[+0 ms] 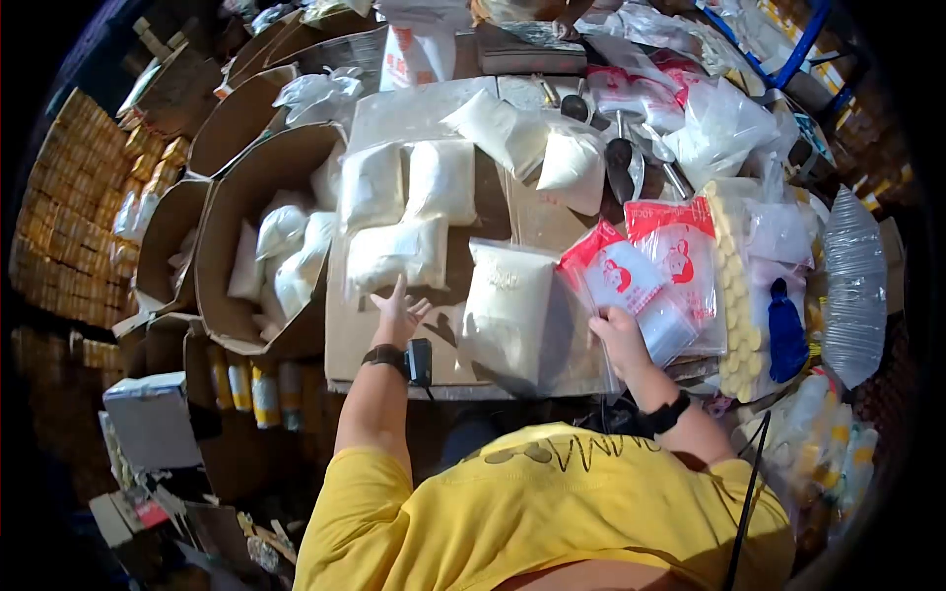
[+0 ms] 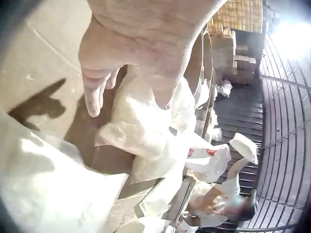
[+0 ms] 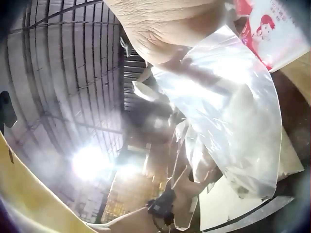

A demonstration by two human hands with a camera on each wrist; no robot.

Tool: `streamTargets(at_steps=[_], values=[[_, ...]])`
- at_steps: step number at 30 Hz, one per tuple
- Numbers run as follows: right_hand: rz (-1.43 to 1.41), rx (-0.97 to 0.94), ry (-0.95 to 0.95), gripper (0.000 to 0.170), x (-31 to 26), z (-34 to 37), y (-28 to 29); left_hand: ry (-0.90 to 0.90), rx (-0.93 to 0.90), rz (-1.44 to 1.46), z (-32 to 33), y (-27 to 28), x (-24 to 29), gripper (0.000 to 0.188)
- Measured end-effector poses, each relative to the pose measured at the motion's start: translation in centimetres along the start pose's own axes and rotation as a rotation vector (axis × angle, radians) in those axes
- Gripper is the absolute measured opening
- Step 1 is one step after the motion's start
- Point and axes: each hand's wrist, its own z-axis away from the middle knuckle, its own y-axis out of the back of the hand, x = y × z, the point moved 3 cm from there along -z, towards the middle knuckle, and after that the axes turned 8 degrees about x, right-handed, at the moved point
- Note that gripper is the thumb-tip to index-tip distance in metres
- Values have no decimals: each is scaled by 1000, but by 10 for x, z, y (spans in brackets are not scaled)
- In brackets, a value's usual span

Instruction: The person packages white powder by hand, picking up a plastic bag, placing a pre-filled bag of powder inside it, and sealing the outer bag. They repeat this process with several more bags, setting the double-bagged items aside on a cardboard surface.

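"While a clear bag [image 3: 228,114] is gripped at its edge by the right hand [image 1: 621,341], how is the left hand [image 1: 397,313] held?"

"It is held open, with the fingers spread and nothing grasped; whether anything is touched by it cannot be told."

"What is placed between the hands?"

"A large filled bag [image 1: 506,313] is laid there, on cardboard [image 1: 436,364], with the clear bag held just beside it."

"And past the hands?"

"Just ahead of the left hand, a smaller filled bag [image 1: 399,256] is seen, with two more pale bags [image 1: 440,183] set behind it. Ahead of the right hand, two red-and-white packets [image 1: 678,258] are laid side by side. To the left of the left hand, filled bags are held in an open carton [image 1: 229,271]. Farthest from the right hand, metal scoops [image 1: 619,163] are seen beyond the packets."
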Motion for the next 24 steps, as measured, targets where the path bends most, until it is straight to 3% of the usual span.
streamTargets(at_steps=[2,5,7,9,12,14,15,16,19,22,24], values=[[2,58,-42,7,16,2,2,-170,15,16,-6,-30,18,105],[-19,130,-79,6,33,-3,-6,-511,15,-239,-79,-45,35,110],[-46,183,-157,5,38,-6,-20,-666,49,-396,-70,-61,59,107],[-109,175,-142,6,37,-14,-42,-627,64,-544,-82,-75,80,107],[-130,194,-150,4,31,-20,-74,-495,-31,-534,-82,-97,106,104],[-113,200,-144,3,27,-24,-93,-758,58,-576,-125,-107,113,104],[-102,195,-137,3,27,-25,-100,-665,23,-570,-93,-117,130,105],[-90,189,-132,3,27,-25,-105,-488,-68,-528,-102,-122,134,103],[-56,139,-95,4,19,-23,-115,-466,-293,-487,-109,-121,139,94],[1,121,-61,5,1,-26,-125,-307,-434,-627,-87,-91,124,88],[3,106,-3,6,-9,-30,-129,-558,-467,-696,-121,-57,74,77]])
